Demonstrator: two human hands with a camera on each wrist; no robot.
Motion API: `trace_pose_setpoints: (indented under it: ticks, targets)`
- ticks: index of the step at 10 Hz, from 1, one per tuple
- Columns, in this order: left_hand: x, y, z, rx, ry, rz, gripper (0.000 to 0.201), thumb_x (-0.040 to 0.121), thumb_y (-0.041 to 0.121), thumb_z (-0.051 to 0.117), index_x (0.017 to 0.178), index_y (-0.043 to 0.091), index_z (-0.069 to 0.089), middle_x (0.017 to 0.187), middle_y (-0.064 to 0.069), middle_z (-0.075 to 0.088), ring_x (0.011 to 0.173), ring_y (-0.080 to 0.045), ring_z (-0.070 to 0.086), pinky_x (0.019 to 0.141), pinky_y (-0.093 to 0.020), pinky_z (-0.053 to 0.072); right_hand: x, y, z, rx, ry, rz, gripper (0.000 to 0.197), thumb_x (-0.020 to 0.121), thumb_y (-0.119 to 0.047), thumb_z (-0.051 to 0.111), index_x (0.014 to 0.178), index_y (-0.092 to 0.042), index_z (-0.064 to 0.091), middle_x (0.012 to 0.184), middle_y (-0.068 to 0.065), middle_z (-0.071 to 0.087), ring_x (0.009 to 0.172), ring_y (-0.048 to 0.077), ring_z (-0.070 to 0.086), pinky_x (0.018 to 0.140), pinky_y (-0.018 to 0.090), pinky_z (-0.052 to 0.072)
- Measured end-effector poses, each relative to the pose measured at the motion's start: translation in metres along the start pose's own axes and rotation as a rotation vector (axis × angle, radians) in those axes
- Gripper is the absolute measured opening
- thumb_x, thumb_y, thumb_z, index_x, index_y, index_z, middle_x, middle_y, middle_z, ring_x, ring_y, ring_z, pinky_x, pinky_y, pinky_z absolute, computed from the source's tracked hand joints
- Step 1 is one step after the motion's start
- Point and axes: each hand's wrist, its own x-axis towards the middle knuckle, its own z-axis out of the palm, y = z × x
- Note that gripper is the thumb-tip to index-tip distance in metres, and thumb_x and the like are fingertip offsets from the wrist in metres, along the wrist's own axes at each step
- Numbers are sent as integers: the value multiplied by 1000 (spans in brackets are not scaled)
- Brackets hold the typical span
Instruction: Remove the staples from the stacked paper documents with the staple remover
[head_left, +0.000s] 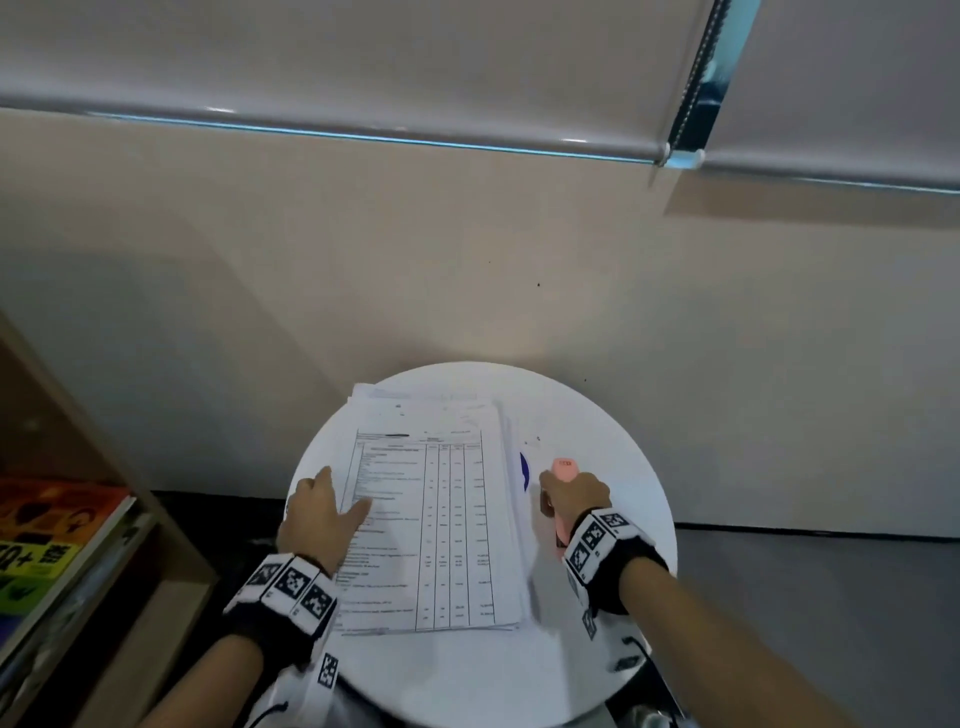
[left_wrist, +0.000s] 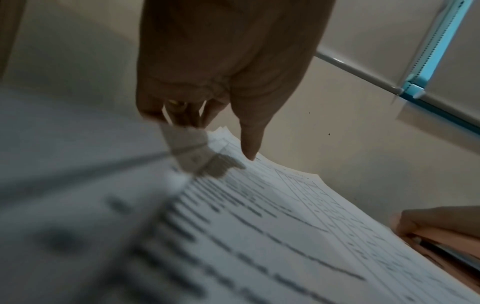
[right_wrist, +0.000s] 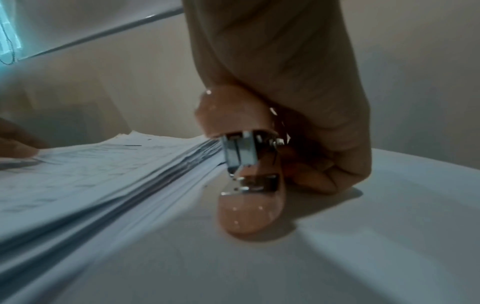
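A thick stack of printed paper documents (head_left: 441, 519) (left_wrist: 285, 226) (right_wrist: 91, 174) lies in the middle of a round white table (head_left: 467, 670) (right_wrist: 363, 226). My left hand (head_left: 345, 491) (left_wrist: 215, 131) rests on the stack's left edge, thumb and fingertips pressing down on the top sheet. My right hand (head_left: 571, 493) (right_wrist: 306, 160) grips a pink staple remover (head_left: 563, 467) (right_wrist: 249, 214) (left_wrist: 446, 236) with metal jaws. It stands just right of the stack, its lower end touching the table. No staple is visible on the top sheet.
A wooden shelf with colourful books (head_left: 52, 535) stands at the left, below table height. A beige wall and a roller blind (head_left: 363, 52) close off the far side. Tiny dark specks (head_left: 537, 439) lie on the table beyond my right hand. A dark cable (head_left: 634, 644) hangs at the table's right front edge.
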Motion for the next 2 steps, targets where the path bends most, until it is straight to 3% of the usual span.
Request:
trace_pose_setpoints:
  ticks: [1, 2]
  targets:
    - [-12, -21, -14, -65, -2, 33, 60, 84, 36, 65, 135, 12, 43, 127, -8, 47, 110, -26, 53, 92, -42, 49, -8, 0, -6, 9, -16, 24, 62, 83, -41, 62, 127, -3, 40, 118, 17, 59, 104, 33, 60, 91, 40, 51]
    - [-34, -54, -26, -143, 9, 59, 49, 78, 24, 74, 121, 10, 56, 119, -8, 51, 91, -19, 57, 89, -35, 50, -24, 15, -33, 19, -45, -30, 67, 88, -43, 59, 135, -4, 32, 131, 16, 52, 115, 32, 55, 90, 34, 45]
